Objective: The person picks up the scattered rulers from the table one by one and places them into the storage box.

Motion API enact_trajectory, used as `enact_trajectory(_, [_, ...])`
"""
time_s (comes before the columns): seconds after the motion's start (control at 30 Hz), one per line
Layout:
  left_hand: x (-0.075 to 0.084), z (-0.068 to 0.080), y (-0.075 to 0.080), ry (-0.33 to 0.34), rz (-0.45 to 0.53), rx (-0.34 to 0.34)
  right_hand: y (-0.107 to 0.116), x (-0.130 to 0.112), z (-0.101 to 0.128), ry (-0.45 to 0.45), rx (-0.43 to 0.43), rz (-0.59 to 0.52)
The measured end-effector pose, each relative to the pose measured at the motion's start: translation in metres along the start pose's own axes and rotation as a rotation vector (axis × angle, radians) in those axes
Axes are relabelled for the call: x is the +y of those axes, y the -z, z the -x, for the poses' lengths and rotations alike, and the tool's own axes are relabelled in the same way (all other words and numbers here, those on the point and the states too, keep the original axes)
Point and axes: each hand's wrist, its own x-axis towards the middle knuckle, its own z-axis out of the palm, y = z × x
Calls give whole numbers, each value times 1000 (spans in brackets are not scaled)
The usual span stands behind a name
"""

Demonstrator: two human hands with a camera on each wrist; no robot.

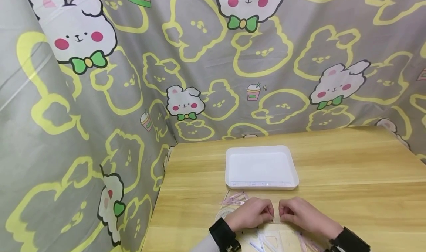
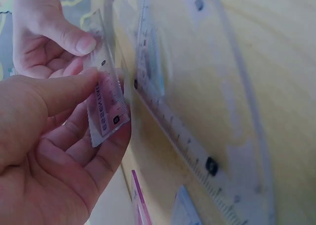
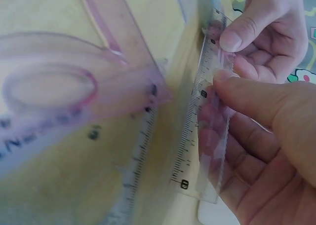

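Note:
A short clear ruler (image 1: 276, 218) with pink print is held just above the wooden table (image 1: 349, 178), one end in each hand. My left hand (image 1: 267, 213) pinches its left end between thumb and fingers; in the left wrist view the ruler (image 2: 106, 106) lies across the left hand's (image 2: 98, 89) fingers under the thumb. My right hand (image 1: 285, 213) pinches the other end. In the right wrist view the ruler (image 3: 195, 136) runs along the right hand's (image 3: 219, 104) fingers, and the left hand (image 3: 232, 50) grips its far end.
A shallow white tray (image 1: 229, 167) sits on the table beyond the hands. Clear rulers and set squares (image 1: 271, 241) lie under and around the hands, with pinkish pieces (image 1: 234, 198) to the left. A long clear ruler (image 2: 173, 131) lies on the wood. A patterned curtain (image 1: 100, 96) hangs behind and left.

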Motion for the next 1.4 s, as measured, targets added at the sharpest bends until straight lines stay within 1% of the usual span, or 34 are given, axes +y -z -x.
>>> enact_trajectory(0.23, [-5, -4, 5, 19, 76, 32, 11, -2, -6, -10, 22, -2])
enact_trajectory(0.37, [-9, -8, 12, 6, 110, 64, 19, -6, -11, -34, 21, 8])
enact_trajectory(0.5, [-13, -9, 19, 1, 119, 98, 27, -7, -15, -32, 21, 10])
enact_trajectory(0.6, [-17, -9, 23, -3, 134, 119, 34, -6, -17, -26, 38, 8])
enact_trajectory(0.77, [-23, -11, 30, -34, 163, 171, 47, -2, -21, -23, 80, 29])
enact_trajectory(0.93, [-27, -16, 40, -30, 136, 229, 58, 0, -32, -31, 94, 41])
enact_trajectory(1.03, [-30, -22, 45, -16, 125, 267, 64, 2, -40, -63, 98, 72])
enact_trajectory(1.2, [-40, -32, 49, 9, 112, 327, 72, 3, -53, -93, 100, 126])
enact_trajectory(1.3, [-45, -37, 51, 24, 91, 345, 74, 6, -59, -82, 102, 131])
enact_trajectory(1.4, [-48, -42, 53, 43, 74, 347, 75, 14, -64, -80, 109, 135])
